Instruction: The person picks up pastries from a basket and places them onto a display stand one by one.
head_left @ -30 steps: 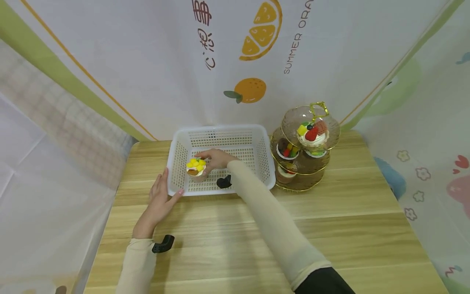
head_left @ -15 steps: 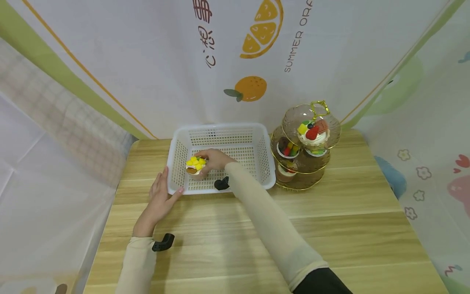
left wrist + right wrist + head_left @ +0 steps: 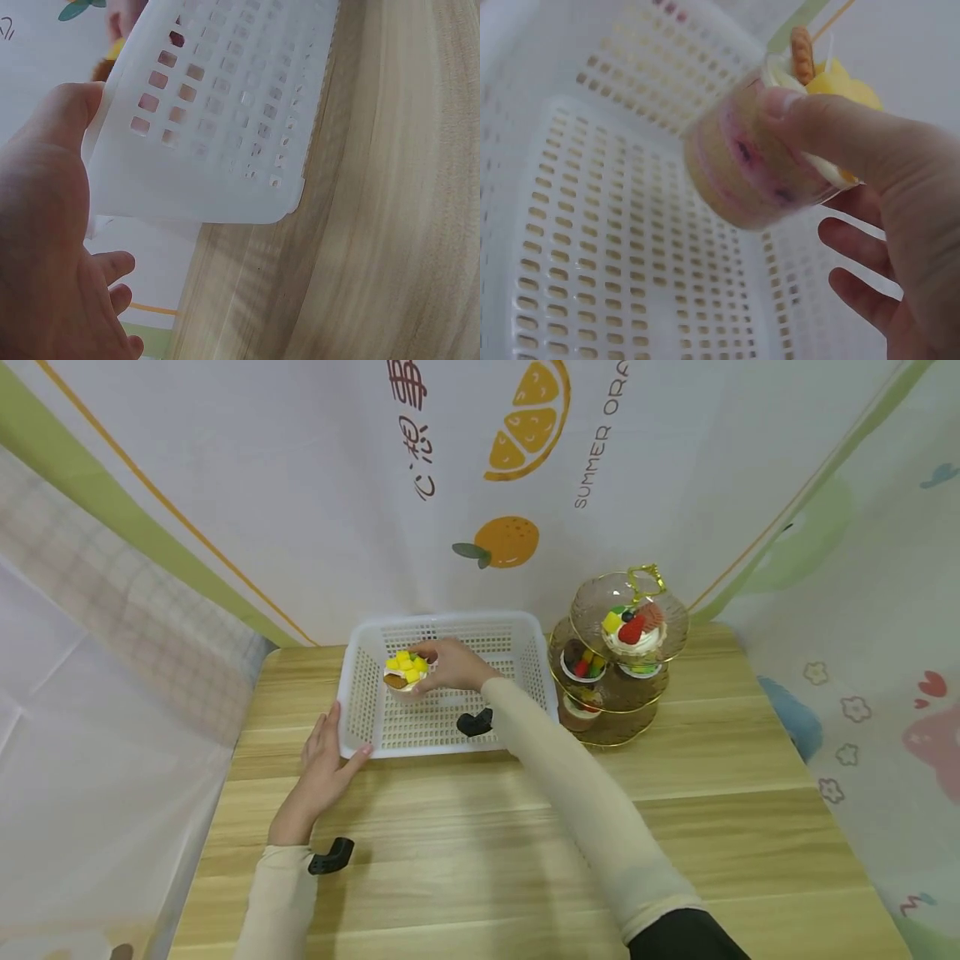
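A dessert cup point(image 3: 406, 672) with yellow cubes, white cream and a brown biscuit on top is pinched by my right hand point(image 3: 454, 665) inside the white basket point(image 3: 442, 750). In the right wrist view the cup point(image 3: 739, 161) is tilted, with its pink and tan layers showing through the clear wall. The thumb presses one side, and the lower fingers stay off it. My left hand point(image 3: 324, 772) rests at the basket's near left corner, fingers straight along the outside. In the left wrist view its thumb point(image 3: 79, 105) touches the rim of the basket point(image 3: 187, 187).
Right beside the basket stands a three-tier gold-rimmed stand point(image 3: 617, 727). A fruit-topped dessert point(image 3: 634, 628) is on its top tier, with several more cups below, including a dark one point(image 3: 582, 662). A printed cloth point(image 3: 322, 510) hangs behind the wooden table point(image 3: 450, 860).
My right hand has lifted the dessert cup a little up and away from the basket's near side, shifting slightly right. The left hand has kept its place at the corner.
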The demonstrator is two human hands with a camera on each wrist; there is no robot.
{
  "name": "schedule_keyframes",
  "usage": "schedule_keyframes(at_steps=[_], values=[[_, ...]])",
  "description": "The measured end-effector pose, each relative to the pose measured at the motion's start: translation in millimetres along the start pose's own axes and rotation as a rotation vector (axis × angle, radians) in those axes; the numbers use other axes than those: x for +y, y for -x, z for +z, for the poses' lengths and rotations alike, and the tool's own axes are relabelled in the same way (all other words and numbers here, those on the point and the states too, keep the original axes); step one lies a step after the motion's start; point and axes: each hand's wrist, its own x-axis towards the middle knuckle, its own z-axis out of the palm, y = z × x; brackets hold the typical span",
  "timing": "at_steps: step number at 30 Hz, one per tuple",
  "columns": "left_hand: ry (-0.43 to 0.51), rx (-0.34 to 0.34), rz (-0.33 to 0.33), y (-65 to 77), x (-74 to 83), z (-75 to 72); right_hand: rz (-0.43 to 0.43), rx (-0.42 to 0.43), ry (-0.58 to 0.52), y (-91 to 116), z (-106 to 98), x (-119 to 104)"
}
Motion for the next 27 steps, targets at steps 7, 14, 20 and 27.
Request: schedule_keyframes(at_steps=[7, 14, 20, 27], values=[[0.008, -0.013, -0.011, 2.0, 1.8, -0.7, -0.067, 0.097, -0.01, 37.2, -5.9, -2.2], [0.007, -0.013, 0.002, 1.4, -0.3, -0.4, -0.108, 0.228, 0.02, 105.3, -13.4, 1.4], [0.002, -0.009, 0.004, 0.3, -3.0, -0.1, -0.132, 0.363, 0.048, 165.0, -28.9, 17.6], [0.001, -0.015, 0.004, 1.3, -2.7, 0.2, -0.096, 0.465, 0.103, 231.4, -47.4, 44.8]])
